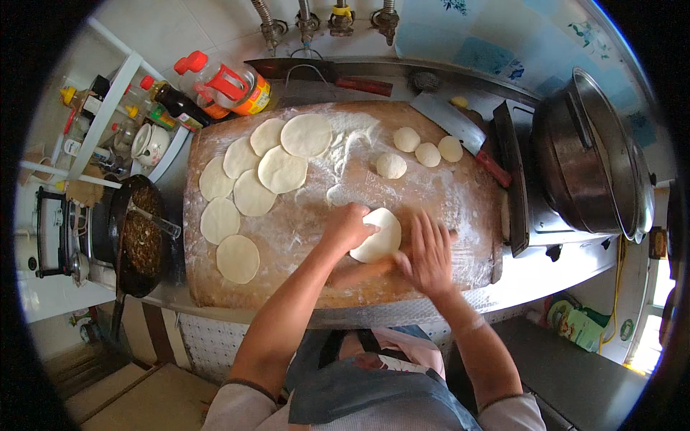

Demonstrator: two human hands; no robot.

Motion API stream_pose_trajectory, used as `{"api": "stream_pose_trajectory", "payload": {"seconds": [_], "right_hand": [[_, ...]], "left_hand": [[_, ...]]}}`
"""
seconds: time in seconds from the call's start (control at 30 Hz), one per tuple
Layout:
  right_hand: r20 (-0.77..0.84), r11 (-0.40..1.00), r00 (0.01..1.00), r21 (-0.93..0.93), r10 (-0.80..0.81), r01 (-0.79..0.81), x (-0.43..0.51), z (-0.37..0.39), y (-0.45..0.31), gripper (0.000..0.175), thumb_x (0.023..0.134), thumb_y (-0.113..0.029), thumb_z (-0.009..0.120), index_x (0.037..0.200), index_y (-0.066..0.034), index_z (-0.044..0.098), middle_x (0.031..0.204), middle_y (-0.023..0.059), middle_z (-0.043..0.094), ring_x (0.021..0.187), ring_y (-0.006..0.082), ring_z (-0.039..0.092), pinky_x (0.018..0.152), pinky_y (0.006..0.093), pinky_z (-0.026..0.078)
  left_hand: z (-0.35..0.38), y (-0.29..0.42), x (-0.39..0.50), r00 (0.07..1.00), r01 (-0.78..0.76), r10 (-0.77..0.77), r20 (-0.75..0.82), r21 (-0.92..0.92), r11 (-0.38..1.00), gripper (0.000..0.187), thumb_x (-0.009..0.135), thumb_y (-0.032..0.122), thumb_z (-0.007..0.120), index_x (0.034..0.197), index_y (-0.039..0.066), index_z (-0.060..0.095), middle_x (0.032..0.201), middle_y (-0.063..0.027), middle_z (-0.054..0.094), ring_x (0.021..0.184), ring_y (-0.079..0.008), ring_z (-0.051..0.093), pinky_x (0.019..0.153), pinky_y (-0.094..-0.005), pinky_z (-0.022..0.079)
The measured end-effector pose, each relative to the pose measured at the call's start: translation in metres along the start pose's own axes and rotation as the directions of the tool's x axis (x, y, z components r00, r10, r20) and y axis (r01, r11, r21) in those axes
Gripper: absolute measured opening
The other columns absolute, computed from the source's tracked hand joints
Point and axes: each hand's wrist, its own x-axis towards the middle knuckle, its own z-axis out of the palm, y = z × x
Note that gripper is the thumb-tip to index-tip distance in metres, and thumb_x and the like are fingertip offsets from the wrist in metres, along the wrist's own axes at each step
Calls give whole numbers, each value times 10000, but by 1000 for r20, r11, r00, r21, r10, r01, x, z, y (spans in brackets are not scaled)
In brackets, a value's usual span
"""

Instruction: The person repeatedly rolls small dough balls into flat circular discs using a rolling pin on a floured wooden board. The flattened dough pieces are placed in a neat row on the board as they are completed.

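My left hand (350, 229) pinches the left edge of a flat dough round (384, 237) on a floured wooden board (312, 288). Flat on a wooden rolling pin (366, 270), its palm down and fingers spread, lies my right hand (431, 250); the pin slants along the round's lower right side and is partly covered by that hand. Several rolled dough wrappers (283, 169) overlap on the board's left part. Several small dough balls (391, 165) sit at the upper right, and loose white flour (345, 140) is heaped between the two groups.
A cleaver (453, 121) rests over the board's upper right corner. At the right a large metal pot (571, 156) stands on a gas stove (539, 215). A black pan of chopped filling (141, 237) is at the left, with bottles (175, 102) on and beside a rack. Another knife (334, 75) lies behind.
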Motion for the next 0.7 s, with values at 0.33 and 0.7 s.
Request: {"api": "stream_pose_trajectory", "payload": {"seconds": [0.33, 0.7], "right_hand": [[-97, 990, 995, -141, -13, -1, 68, 17, 1, 817, 844, -554, 475, 1345, 76, 339, 1424, 248, 319, 1337, 360, 287, 1107, 499, 176], [56, 997, 996, 35, -73, 71, -65, -2, 4, 856, 772, -643, 532, 1320, -5, 375, 1293, 187, 450, 1241, 364, 391, 1069, 562, 204]], "left_hand": [[7, -8, -30, 976, 57, -44, -212, 54, 997, 293, 765, 322, 664, 749, 31, 632, 724, -174, 641, 690, -365, 625, 610, -436, 479], [-1, -4, -36, 961, -168, 73, -265, -355, 920, 244, 793, 155, 688, 925, 0, 552, 909, -175, 633, 829, -296, 629, 708, -399, 493]]}}
